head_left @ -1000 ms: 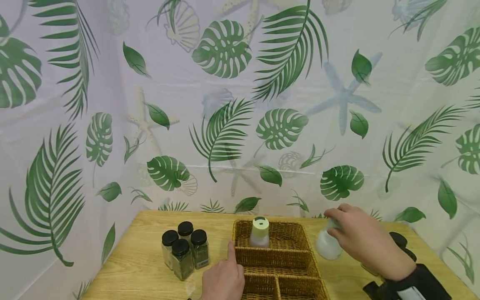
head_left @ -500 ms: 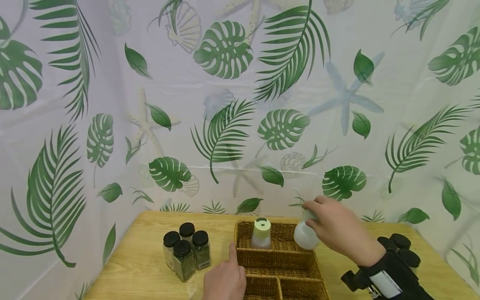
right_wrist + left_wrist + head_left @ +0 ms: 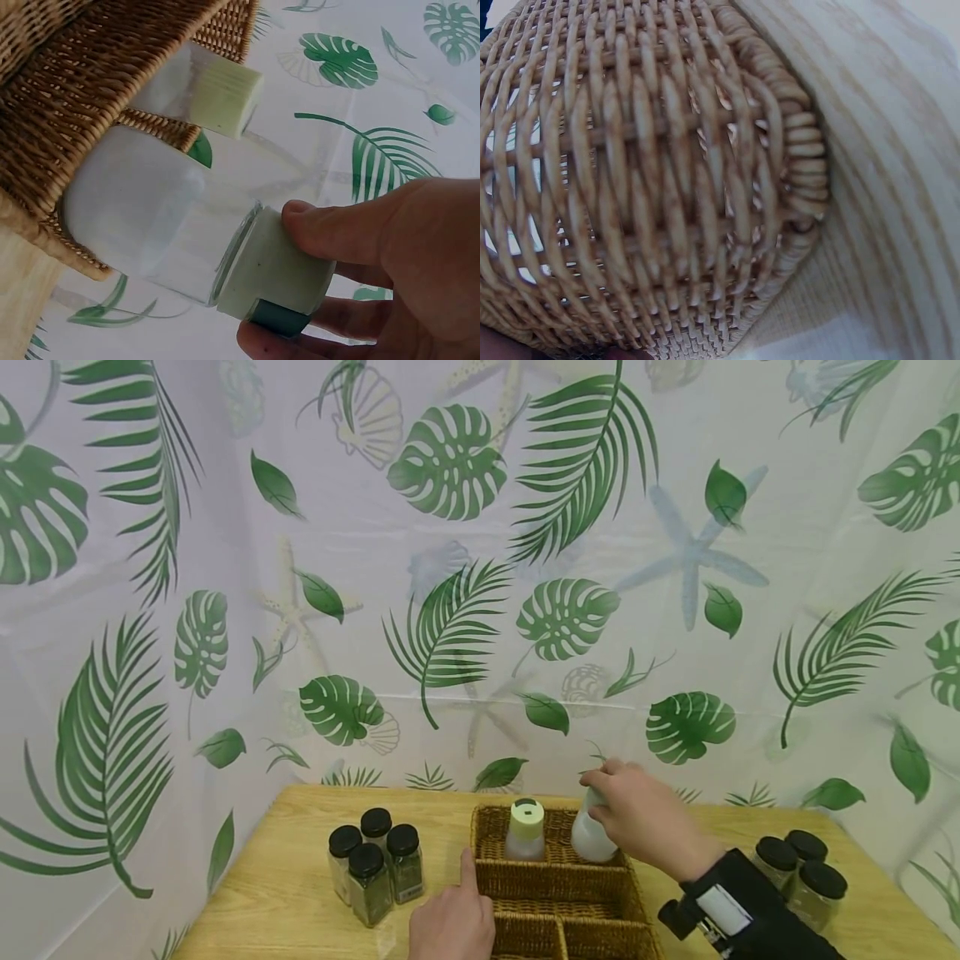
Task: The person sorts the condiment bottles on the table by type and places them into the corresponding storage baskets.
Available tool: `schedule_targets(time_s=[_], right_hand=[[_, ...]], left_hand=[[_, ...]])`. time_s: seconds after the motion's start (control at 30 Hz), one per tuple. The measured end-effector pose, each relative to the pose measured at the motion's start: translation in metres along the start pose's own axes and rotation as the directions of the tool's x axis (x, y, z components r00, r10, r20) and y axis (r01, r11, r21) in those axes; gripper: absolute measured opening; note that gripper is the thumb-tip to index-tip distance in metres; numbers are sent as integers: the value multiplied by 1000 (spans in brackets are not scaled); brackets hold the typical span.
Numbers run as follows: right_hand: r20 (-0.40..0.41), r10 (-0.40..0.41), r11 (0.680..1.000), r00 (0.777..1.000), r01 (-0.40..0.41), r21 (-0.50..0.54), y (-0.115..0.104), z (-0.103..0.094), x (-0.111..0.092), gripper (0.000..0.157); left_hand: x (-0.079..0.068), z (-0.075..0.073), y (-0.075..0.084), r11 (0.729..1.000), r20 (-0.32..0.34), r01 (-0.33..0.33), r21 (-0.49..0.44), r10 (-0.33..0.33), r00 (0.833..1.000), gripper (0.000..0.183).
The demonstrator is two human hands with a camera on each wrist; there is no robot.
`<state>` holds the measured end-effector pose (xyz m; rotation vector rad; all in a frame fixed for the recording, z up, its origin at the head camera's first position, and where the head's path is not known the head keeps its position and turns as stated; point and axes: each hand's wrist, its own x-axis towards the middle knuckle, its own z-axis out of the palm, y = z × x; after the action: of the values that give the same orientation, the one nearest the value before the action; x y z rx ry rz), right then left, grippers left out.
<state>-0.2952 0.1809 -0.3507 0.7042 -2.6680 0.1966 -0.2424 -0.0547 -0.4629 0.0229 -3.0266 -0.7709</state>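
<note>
My right hand [image 3: 648, 818] grips a clear glass seasoning jar [image 3: 592, 841] by its pale green lid [image 3: 277, 262], thumb on one side and fingers on the other. White contents fill the jar's rounded lower part. It stands slightly tilted at the right end of the back compartment of a woven basket [image 3: 555, 881]. A similar jar with a yellow-green lid [image 3: 527, 831] is at that compartment's left. My left hand [image 3: 453, 922] lies beside the basket's left wall, index finger straight and its tip at the wall. In the left wrist view the wicker [image 3: 645, 150] hides most of this hand.
Several black-lidded spice jars [image 3: 371, 881] cluster on the wooden table [image 3: 262, 893] to the left. Another group of black-lidded jars [image 3: 817, 889] stands at the right, near my right forearm. A leaf-patterned cloth [image 3: 450, 627] hangs behind the table. The basket's front compartments [image 3: 607, 939] run past the frame's bottom.
My right hand has carried the green-lidded jar leftward from beside the basket into its back compartment, then lowered it. The right-hand spice jars have come into fuller view. My left hand has stayed put.
</note>
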Motion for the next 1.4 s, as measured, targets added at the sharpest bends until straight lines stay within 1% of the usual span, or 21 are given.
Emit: schedule_targets(time_s=[0.23, 0.4, 0.53, 0.67, 0.8, 1.07, 1.23, 1.4], right_hand=[[31, 3, 1000, 1000, -3, 7, 3, 16, 2, 28], [54, 12, 1000, 998, -13, 26, 7, 28, 3, 25], [63, 2, 999, 998, -4, 32, 10, 35, 3, 24], [72, -14, 999, 997, 12, 34, 10, 38, 3, 23], [81, -11, 999, 997, 8, 38, 11, 42, 3, 24], [95, 24, 1000, 995, -25, 4, 10, 53, 2, 27], [112, 30, 999, 993, -32, 16, 11, 55, 3, 28], [125, 25, 999, 992, -28, 28, 11, 51, 3, 35]], left_hand=[[1, 2, 0, 1000, -5, 4, 11, -4, 1000, 55], [0, 2, 1, 1000, 1, 10, 6, -10, 1000, 55], [0, 0, 0, 1000, 4, 10, -2, -10, 1000, 55], [-1, 1, -1, 1000, -1, 4, -3, -4, 1000, 54], [0, 1, 0, 1000, 2, 7, -1, -7, 1000, 54], [0, 1, 2, 1000, 6, 14, 3, -14, 1000, 53], [0, 2, 1, 1000, -13, 4, 8, -4, 1000, 53], [-1, 2, 0, 1000, -21, -8, 3, 8, 1000, 54]])
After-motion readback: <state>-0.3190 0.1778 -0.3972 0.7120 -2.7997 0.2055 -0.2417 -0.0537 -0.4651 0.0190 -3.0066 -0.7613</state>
